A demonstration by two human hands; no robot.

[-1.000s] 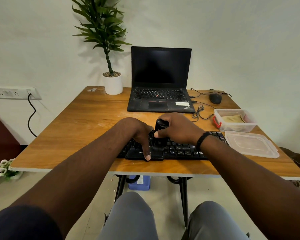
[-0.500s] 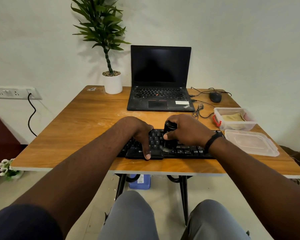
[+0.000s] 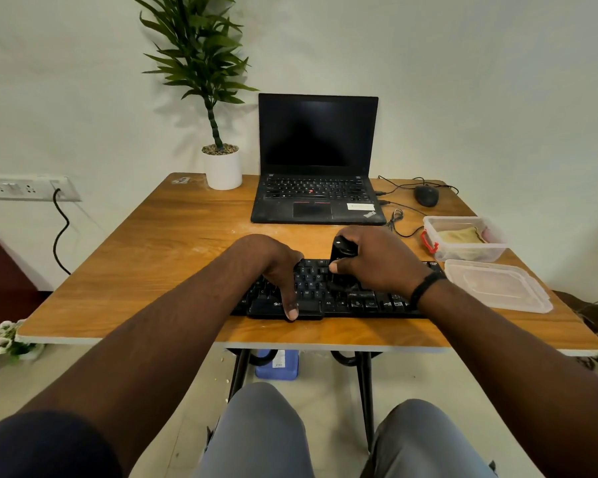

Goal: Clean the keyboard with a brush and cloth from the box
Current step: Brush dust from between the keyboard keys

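one keyboard (image 3: 366,301) on the surface (image 3: 152,263). right hand (image 3: 377,263) grip clamped on one brush (image 3: 339,250); left hand (image 3: 277,267) fingers straight, pressing keyboard. one box (image 3: 463,241) at 2 o'clock holds one cloth (image 3: 461,235).

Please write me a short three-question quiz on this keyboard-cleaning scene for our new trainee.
1. True or false: the right hand grips the black brush over the keyboard.
2. Where does the cloth lie? A) in the open box B) on the laptop C) under the left hand
3. Fill in: the box's lid lies on the table, on the near side of the ____.

Key:
1. True.
2. A.
3. Box.
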